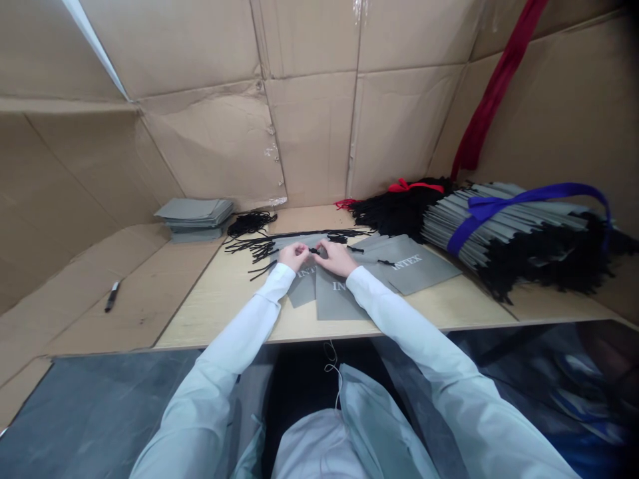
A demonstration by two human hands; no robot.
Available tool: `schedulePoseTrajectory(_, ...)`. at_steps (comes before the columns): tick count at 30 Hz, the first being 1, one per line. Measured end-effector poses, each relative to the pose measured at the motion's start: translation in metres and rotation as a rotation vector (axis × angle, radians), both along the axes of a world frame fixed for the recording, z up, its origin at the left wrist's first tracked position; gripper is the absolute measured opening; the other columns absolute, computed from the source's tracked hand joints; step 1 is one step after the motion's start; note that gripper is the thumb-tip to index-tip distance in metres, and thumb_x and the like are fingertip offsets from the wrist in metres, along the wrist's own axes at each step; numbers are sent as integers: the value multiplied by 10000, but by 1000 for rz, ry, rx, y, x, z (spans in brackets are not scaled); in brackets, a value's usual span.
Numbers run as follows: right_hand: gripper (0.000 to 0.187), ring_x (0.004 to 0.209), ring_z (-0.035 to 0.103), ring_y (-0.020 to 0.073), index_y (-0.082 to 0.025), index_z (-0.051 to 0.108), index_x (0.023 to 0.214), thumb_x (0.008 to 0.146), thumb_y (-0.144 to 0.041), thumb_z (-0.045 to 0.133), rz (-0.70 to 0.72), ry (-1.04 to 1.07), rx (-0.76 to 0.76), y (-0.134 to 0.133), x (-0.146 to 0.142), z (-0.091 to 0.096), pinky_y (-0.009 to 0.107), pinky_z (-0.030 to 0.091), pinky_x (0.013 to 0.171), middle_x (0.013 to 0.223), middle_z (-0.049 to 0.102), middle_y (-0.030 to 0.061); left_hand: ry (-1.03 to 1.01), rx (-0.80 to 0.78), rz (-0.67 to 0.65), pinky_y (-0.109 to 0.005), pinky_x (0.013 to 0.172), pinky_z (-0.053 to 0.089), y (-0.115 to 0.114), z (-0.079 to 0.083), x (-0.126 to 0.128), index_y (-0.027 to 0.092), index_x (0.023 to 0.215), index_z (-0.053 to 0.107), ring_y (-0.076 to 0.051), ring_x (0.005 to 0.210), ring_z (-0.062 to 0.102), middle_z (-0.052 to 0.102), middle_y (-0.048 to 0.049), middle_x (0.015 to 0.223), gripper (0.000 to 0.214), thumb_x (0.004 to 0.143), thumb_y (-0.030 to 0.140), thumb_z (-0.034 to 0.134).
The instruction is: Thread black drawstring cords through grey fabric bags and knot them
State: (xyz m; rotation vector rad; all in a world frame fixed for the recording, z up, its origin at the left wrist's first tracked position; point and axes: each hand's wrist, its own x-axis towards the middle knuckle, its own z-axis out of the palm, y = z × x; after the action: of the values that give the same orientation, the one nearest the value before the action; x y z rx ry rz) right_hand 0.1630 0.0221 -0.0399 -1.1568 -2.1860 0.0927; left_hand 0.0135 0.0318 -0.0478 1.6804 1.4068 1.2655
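Note:
Both my hands meet over grey printed pouches at the middle of the table. My left hand (293, 255) pinches a black cord (313, 251), and my right hand (335, 258) has its fingers closed on the same cord from the other side. Beneath my right hand lies a grey pouch (339, 307) with white lettering. Another grey pouch (429, 273), marked INTEX, is fanned out to the right with a black knotted cord at its top. Loose black cords (259, 247) lie in a row behind and left of my hands.
A stack of grey pouches (194, 216) and a coil of black cords (251, 223) are at the back left. On the right sits a large pouch bundle (499, 213) tied with blue ribbon, beside black cords (384, 209) tied in red. A marker (112, 297) lies left. Cardboard walls (309, 133) enclose the table.

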Motion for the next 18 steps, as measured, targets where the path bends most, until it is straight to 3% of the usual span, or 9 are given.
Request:
schedulePoseTrajectory(5,266,688,507,122,-185,557,852,755,-387,414,60,31,43,-3,-1,4,217,325,637,798,591,33,-500,-326,-116,-215,458,393,1,3,5,123,630,481,-85,410,484,466,26,455,116,624,237,503)
schedulePoseTrajectory(9,279,707,510,122,-177,572,843,755,-391,416,57,64,45,-1,-2,3,215,330,644,809,592,42,-577,-444,-162,-175,324,270,-1,3,8,127,561,447,-46,296,362,387,43,407,269,645,377,502)
schedulePoseTrajectory(14,296,658,500,109,-168,580,793,744,-415,424,80,110,53,-2,-4,2,201,322,609,756,595,28,-534,-377,-309,-150,295,116,-5,2,12,122,558,453,-3,276,203,285,78,378,356,576,459,571)
schedulePoseTrajectory(18,340,577,473,92,-150,581,750,716,-458,441,58,143,1,-5,-5,5,191,300,562,686,594,20,-525,-297,-282,-155,310,108,-7,2,14,138,471,371,-1,287,180,271,76,359,421,575,505,546)
